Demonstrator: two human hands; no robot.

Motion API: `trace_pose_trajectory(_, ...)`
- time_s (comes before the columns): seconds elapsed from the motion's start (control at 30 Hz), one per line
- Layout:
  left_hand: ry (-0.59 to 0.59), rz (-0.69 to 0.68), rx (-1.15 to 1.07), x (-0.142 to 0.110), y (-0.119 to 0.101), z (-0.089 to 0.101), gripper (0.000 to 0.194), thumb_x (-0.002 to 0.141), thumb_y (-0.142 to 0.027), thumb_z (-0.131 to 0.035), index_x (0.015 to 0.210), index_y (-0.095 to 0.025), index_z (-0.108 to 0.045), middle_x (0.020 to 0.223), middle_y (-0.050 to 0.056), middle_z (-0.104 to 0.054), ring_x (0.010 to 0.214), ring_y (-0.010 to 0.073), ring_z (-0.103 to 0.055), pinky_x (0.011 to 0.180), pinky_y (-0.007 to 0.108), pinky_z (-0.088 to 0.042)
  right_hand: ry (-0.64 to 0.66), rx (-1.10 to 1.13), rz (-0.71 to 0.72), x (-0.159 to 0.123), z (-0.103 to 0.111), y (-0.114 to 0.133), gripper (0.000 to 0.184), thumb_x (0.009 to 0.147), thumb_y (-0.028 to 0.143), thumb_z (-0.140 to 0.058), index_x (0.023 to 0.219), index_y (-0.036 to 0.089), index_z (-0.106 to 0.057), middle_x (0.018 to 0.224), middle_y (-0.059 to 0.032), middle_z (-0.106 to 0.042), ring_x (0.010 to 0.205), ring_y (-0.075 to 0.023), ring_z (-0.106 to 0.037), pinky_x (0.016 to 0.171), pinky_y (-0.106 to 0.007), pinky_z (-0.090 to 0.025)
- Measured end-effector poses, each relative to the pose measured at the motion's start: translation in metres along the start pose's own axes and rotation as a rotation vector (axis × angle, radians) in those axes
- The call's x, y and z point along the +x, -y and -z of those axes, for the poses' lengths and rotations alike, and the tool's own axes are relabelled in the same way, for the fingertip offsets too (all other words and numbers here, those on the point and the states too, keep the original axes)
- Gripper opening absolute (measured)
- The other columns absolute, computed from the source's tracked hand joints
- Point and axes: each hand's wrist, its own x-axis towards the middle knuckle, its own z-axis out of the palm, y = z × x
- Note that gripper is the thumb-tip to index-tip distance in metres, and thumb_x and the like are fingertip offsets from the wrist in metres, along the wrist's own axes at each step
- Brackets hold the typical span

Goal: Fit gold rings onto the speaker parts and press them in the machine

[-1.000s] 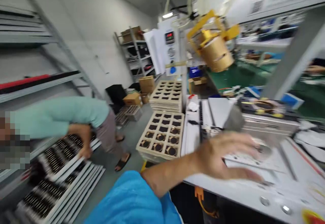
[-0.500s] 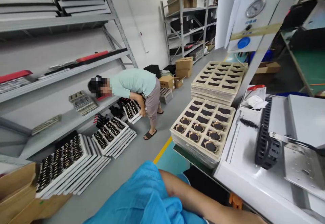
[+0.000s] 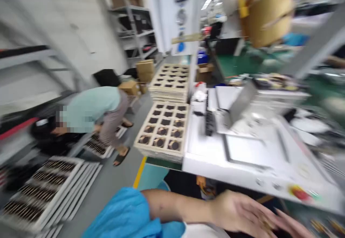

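The right hand [image 3: 237, 213], fingers [image 3: 283, 223] seemingly open and empty, hovers below the counter [image 3: 207, 162]; a beige tray [image 3: 161, 128] sits handily beyond them.

Yr sleeve [image 3: 121, 213] = bright blue; co-worker's top [image 3: 88, 114] pale mint, trousers [image 3: 114, 115] greyish taupe. Cream tray [image 3: 161, 128] by the white surface [image 3: 205, 159] has a grid of dark sq. pockets, some w/ round dark items in gold rings, & the grey floor [image 3: 118, 177] has a yellow stripe [image 3: 139, 172] next to a teal patch [image 3: 152, 177]. Stop button [image 3: 298, 193] = red on yellow, overhead fixture [image 3: 266, 13] gold w/ yellow brackets.
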Motion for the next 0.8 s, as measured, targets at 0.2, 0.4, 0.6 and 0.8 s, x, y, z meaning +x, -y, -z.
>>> trace_pose_trajectory(0.2,-0.15,0.042,-0.02,-0.012,-0.016,0.015,0.051,0.069,-0.032,-0.094,0.114,-0.017,-0.078,0.112,0.015,-0.079,0.09,0.0241,-0.077,0.089,0.039,-0.06,0.093,0.013,0.21,-0.021,0.052,0.017,0.066,0.082,0.067,-0.081,0.13,0.025,-0.065,0.113,-0.0114,-0.07,0.103,-0.0292,-0.07,0.088,-0.041,-0.061)
trace_pose_trajectory(0.4,-0.23,0.108,-0.004,-0.019,-0.014,0.034,0.045,0.075,-0.035,-0.09,0.117,-0.022,-0.078,0.114,0.011,-0.076,0.086,0.022,-0.076,0.073,0.029,-0.058,-0.118,-0.569,-0.209,0.001,0.15,-0.009,0.027,0.095,0.04,-0.067,0.117,0.024,-0.07,0.117,-0.0086,-0.074,0.109,-0.0275,-0.07,0.096,-0.041,-0.057)
trace_pose_trajectory(0.6,-0.214,0.098,-0.06,-0.021,-0.012,0.028,0.044,0.074,-0.035,-0.091,0.113,-0.02,-0.078,0.111,0.012,-0.077,0.1,0.0255,-0.076,0.093,0.037,-0.057,-0.23,-0.767,-0.434,0.05,0.235,-0.057,0.013,0.089,0.025,-0.063,0.095,0.018,-0.073,0.093,-0.0129,-0.079,0.087,-0.031,-0.076,0.081,-0.041,-0.059)
trace_pose_trajectory(0.8,-0.183,0.054,-0.065,-0.022,-0.01,0.021,0.049,0.069,-0.029,-0.095,0.113,-0.017,-0.077,0.109,0.015,-0.079,0.104,0.0254,-0.074,0.088,0.035,-0.057,-0.096,-0.875,-0.345,0.104,0.222,-0.068,0.002,0.086,0.017,-0.075,0.087,0.018,-0.074,0.086,-0.0114,-0.076,0.082,-0.0295,-0.074,0.077,-0.039,-0.059)
